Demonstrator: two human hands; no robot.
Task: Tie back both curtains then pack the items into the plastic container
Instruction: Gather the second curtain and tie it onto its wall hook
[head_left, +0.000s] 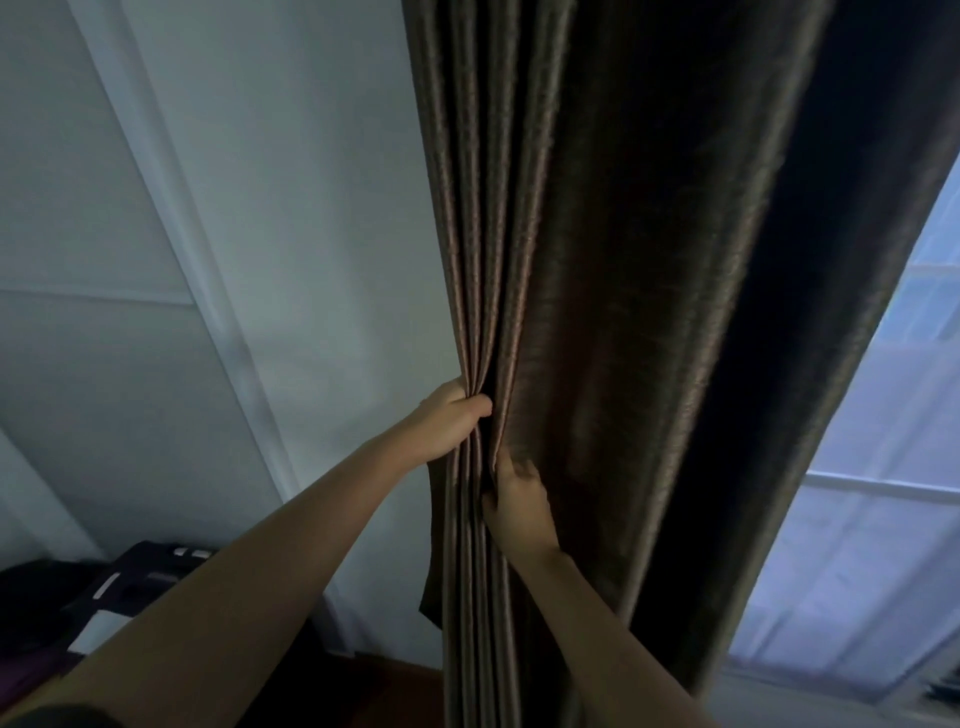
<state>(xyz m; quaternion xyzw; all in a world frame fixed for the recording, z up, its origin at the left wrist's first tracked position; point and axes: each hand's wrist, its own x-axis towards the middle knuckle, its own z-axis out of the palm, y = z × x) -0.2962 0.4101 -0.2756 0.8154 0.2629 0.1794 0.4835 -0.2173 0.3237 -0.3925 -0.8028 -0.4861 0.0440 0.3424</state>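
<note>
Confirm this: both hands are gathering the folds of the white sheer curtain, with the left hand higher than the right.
Not quite. The head view shows the left hand and the right hand gathering the folds of the dark brown curtain, not the white sheer. The left hand is indeed the higher one.

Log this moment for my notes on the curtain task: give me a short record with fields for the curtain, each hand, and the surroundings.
curtain: dark brown curtain, hanging, pleats bunched at its left edge, no tie visible
left hand: left hand, grip closed around the gathered pleats
right hand: right hand, lower, pressed on the folds
window: window, bright, right of the curtain
wall: white wall, left of the curtain
</note>
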